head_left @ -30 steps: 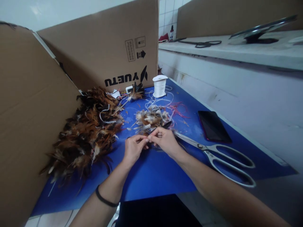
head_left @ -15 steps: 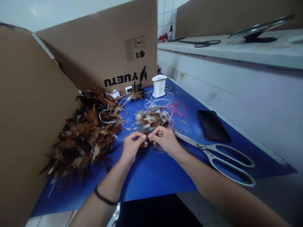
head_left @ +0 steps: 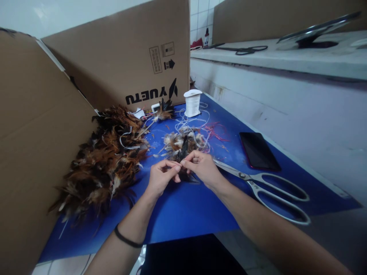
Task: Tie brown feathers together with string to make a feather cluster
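My left hand (head_left: pixel 163 176) and my right hand (head_left: pixel 201 168) meet over the blue table, each closed in a pinch with the fingertips touching or nearly so. A dark feather (head_left: pixel 184 148) rises from the right fingertips, its lower end hidden by the fingers. Whatever the left fingertips pinch is too small to make out. Just beyond my hands lies a loose pile of brown, white and grey feathers (head_left: pixel 172 141). More dark feathers (head_left: pixel 194 178) show under my right hand. Large metal scissors (head_left: pixel 259 182) rest beside my right wrist, their blades pointing toward the feathers.
A big heap of brown feathers (head_left: pixel 106 164) fills the table's left side against a cardboard box (head_left: pixel 114 57). A spool of white ribbon (head_left: pixel 192 104), loose white strands, pink strands (head_left: pixel 216 131) and a phone (head_left: pixel 259 151) lie farther back. Dark scissors (head_left: pixel 250 50) sit on the ledge.
The dark feather now stands upright above the fingertips, where it lay lower beside my right hand before. My hands have shifted only slightly, still pinching together.
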The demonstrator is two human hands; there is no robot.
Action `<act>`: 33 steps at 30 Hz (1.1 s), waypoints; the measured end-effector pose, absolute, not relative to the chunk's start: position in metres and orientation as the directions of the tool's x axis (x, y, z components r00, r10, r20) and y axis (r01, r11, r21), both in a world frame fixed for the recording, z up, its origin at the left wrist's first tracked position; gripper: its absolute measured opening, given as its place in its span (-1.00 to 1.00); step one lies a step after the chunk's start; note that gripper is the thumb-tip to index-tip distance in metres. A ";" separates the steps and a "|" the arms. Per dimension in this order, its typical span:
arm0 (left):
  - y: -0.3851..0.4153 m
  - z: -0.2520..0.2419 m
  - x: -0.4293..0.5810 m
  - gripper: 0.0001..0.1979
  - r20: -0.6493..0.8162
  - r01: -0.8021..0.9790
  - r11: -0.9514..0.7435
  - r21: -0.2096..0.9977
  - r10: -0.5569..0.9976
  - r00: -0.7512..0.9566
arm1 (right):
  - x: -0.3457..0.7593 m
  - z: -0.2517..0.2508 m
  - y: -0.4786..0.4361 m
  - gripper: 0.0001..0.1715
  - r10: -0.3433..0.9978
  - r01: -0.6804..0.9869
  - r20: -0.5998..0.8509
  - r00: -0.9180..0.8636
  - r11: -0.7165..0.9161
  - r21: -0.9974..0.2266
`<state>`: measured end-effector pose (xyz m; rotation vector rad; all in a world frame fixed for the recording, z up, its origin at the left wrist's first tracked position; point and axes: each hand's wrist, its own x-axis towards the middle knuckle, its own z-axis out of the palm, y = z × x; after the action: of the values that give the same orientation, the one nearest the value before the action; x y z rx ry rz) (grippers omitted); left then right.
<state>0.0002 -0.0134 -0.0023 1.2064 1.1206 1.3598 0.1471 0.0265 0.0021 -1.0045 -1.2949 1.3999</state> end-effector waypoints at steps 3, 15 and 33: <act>-0.012 -0.004 -0.002 -0.79 0.058 -0.069 -0.060 0.996 0.998 -0.034 | 0.148 0.004 0.026 -0.78 0.974 -0.121 0.036 -0.222 0.009 -0.993; -0.008 -0.007 -0.002 -0.72 -0.075 -0.305 0.071 0.950 0.997 -0.001 | 0.149 -0.004 0.030 -0.80 0.964 -0.047 0.071 -0.256 0.061 -0.997; -0.009 -0.009 -0.005 -0.65 -0.123 -0.196 0.132 0.972 0.991 0.057 | 0.154 0.001 0.026 -0.83 0.938 -0.012 0.199 -0.285 0.204 -0.979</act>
<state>-0.0045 -0.0088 -0.0095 0.9897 1.0876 1.1721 0.1539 0.0255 0.0010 -0.9166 -1.5205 1.2478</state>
